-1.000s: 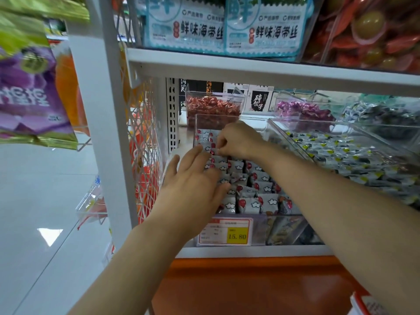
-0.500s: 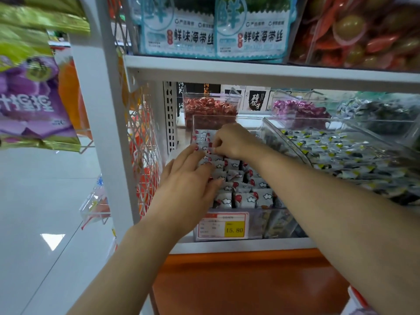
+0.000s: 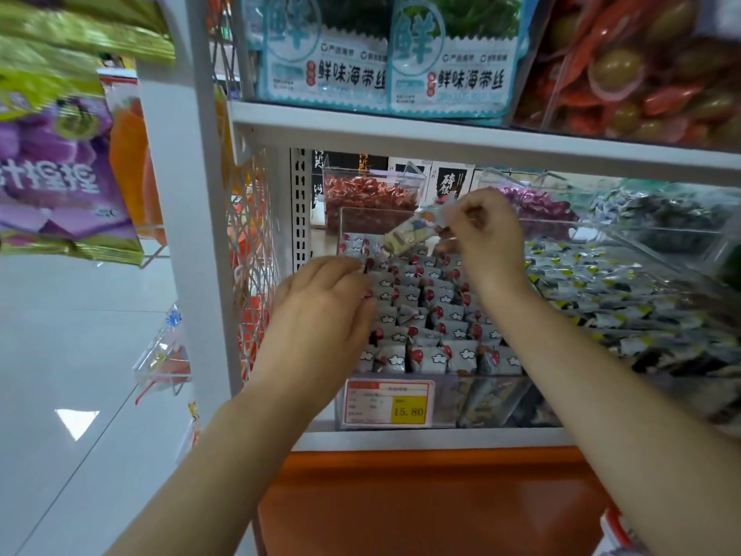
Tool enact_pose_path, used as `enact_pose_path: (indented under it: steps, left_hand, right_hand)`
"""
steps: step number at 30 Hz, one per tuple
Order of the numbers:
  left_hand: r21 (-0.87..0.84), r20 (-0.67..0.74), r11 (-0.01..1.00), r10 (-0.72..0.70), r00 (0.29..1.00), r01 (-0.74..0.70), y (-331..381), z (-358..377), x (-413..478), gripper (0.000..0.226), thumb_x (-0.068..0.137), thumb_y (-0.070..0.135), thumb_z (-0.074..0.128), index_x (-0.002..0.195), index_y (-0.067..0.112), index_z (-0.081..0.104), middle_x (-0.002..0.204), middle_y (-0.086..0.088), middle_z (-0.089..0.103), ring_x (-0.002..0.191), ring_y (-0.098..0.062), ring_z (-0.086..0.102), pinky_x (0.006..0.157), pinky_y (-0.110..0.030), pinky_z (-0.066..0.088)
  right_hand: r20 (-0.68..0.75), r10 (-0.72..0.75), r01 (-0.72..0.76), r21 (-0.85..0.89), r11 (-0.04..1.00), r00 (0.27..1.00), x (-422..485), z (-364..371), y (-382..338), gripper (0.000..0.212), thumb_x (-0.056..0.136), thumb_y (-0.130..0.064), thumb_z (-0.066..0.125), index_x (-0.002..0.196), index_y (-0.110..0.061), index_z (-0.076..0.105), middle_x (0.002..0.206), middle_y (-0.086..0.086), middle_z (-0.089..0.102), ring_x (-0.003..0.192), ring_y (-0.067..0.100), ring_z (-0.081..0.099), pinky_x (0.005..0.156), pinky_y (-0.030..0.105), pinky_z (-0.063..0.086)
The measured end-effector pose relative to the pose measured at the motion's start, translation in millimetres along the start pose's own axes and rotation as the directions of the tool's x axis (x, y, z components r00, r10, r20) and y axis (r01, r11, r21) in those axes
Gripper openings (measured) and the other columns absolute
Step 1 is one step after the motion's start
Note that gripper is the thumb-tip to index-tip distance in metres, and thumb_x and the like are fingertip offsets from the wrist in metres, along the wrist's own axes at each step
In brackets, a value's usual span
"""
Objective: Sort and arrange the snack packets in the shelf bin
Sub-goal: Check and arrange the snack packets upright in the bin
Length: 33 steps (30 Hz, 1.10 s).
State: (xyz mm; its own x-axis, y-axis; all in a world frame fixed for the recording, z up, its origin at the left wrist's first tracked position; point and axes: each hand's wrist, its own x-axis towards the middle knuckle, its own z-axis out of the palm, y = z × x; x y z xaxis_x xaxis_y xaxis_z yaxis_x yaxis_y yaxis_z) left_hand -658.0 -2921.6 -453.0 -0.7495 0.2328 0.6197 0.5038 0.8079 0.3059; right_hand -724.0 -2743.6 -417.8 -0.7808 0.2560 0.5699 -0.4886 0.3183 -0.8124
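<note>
clear bin (image 3: 353,224) of packets (image 3: 425,327): right hand (image 3: 487,242) pinches one packet (image 3: 413,230) (blurred), left hand (image 3: 324,311) loosely curled on the rows.

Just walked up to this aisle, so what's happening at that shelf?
A person is tidying a clear shelf bin of small grey snack packets. The right hand holds one packet lifted above the rows, while the left hand rests on the packets at the bin's left side.

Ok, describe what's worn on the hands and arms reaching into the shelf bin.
Nothing visible: the left hand and right hand are bare, with no gloves, rings, watch or bracelets showing. Both forearms are uncovered as far as the frame shows; no sleeve comes into view.
</note>
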Motion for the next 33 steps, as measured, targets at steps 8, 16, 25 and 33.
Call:
enact_pose_path:
  steps: [8,16,25,33]
  left_hand:
    - [-0.384,0.041,0.902,-0.199,0.979,0.199,28,6,-6,0.044,0.094,0.037,0.043,0.136,0.022,0.044,0.112,0.005,0.059,0.082,-0.003,0.058,0.063,-0.013,0.047]
    - [-0.801,0.229,0.435,-0.412,0.882,0.411,33,4,-6,0.012,0.09,0.023,0.055,0.097,0.016,0.062,0.073,0.003,0.067,0.067,-0.012,0.067,0.057,-0.019,0.053]
    - [-0.875,0.255,0.272,-0.445,0.859,0.401,33,5,-6,0.013,0.09,0.021,0.053,0.092,0.01,0.06,0.066,-0.002,0.064,0.058,-0.011,0.065,0.055,-0.016,0.052]
    - [-0.925,0.35,0.02,-0.339,0.873,0.379,35,1,-4,0.033,0.071,0.013,0.059,0.103,0.007,0.061,0.07,-0.001,0.06,0.063,-0.007,0.062,0.062,-0.016,0.053]
  right_hand:
    - [0.023,0.307,-0.282,0.463,0.84,0.951,-65,-51,-15,0.007,0.091,-0.006,0.053,0.084,-0.006,0.055,0.082,0.009,0.063,0.062,0.012,0.065,0.06,0.024,0.055]
    - [0.244,0.349,-0.424,0.595,0.683,0.905,-79,-70,-19,0.01,0.086,0.002,0.053,0.089,-0.005,0.061,0.085,0.013,0.065,0.069,0.019,0.067,0.061,0.024,0.055]
    - [0.315,0.292,-0.427,0.582,0.692,0.903,-84,-76,-17,0.021,0.068,-0.004,0.062,0.089,0.002,0.06,0.08,0.011,0.07,0.075,0.022,0.071,0.065,0.022,0.056]
    - [0.243,0.414,-0.466,0.637,0.614,0.877,-82,-74,-14,0.007,0.089,0.003,0.05,0.086,0.003,0.057,0.075,0.015,0.07,0.071,0.024,0.071,0.06,0.023,0.056]
